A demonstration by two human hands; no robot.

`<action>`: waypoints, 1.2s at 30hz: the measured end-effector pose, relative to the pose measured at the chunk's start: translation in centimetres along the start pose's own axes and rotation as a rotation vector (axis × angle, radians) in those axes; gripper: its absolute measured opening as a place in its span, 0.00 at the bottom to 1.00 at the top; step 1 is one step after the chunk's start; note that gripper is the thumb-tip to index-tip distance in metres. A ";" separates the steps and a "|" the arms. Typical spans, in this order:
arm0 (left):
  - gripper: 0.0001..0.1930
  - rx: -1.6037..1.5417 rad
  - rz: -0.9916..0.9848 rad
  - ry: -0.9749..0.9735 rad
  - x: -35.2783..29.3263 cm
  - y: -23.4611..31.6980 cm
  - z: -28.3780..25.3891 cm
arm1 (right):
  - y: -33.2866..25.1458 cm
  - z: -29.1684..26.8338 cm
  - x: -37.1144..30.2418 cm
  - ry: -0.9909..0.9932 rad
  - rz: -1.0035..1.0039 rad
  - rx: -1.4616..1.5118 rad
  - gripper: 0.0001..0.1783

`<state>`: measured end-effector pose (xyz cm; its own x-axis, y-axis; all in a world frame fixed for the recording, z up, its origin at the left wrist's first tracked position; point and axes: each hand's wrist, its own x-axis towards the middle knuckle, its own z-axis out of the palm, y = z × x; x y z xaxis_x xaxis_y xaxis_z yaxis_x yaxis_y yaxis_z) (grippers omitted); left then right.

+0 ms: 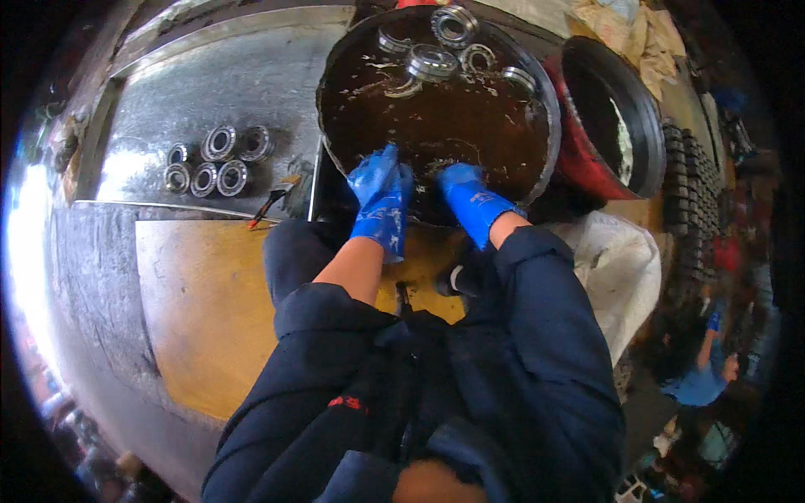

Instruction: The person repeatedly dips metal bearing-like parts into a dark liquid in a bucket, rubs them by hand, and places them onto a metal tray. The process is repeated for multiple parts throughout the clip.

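Here, rubbery-gloved hands over round basin, shiny metal rings inside.

Grimy workshop: steel bearings on a metal tray, more in a round tub of dark liquid, open red drum alongside, dark parts stacked right.
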<state>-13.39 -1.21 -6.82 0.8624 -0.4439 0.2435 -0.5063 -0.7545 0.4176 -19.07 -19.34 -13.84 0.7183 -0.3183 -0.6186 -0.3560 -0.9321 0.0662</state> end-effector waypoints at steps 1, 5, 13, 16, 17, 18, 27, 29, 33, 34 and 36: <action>0.15 -0.021 -0.025 0.040 -0.1 0.5 0.4 | -0.4 -0.2 -0.1 0.005 0.017 -0.005 0.24; 0.14 -0.127 0.058 0.003 0.2 1.4 -0.6 | 1.4 0.8 -0.4 0.011 0.052 -0.075 0.22; 0.17 -0.174 -0.058 0.013 0.1 0.1 -1.5 | -0.7 -2.6 -3.5 0.038 0.049 0.133 0.21; 0.18 -0.096 0.031 -0.005 0.4 1.8 -1.5 | 0.5 -0.2 -1.5 0.110 0.084 0.014 0.21; 0.18 -0.045 0.007 -0.069 0.5 1.3 -1.8 | -0.3 -0.2 -1.1 0.128 -0.156 -0.151 0.22; 0.18 -0.047 -0.002 -0.066 0.6 0.9 -1.9 | -0.9 -0.4 -0.5 0.126 -0.161 -0.159 0.22; 0.17 -0.060 0.000 -0.039 0.6 0.6 -2.3 | -0.8 -3.7 -4.0 -0.093 0.074 0.128 0.24; 0.17 -0.059 0.017 -0.037 0.6 1.2 -2.1 | -1.6 -3.2 -3.2 -0.077 0.236 0.188 0.25; 0.16 -0.096 0.003 -0.037 0.6 0.9 -1.7 | -2.7 -3.0 -2.6 -0.132 -0.075 -0.194 0.22; 0.17 -0.114 0.036 0.024 0.5 0.5 -1.3 | -2.7 -3.2 -2.7 -0.117 0.010 -0.132 0.19; 0.17 -0.087 0.015 0.019 0.4 -0.3 -2.0 | -1.7 -3.1 -4.4 -0.015 -0.024 0.036 0.19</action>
<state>-12.87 -0.21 -5.11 0.8552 -0.4448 0.2661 -0.5175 -0.7028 0.4882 -19.77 -16.84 -8.81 0.7183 -0.2929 -0.6310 -0.3604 -0.9325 0.0227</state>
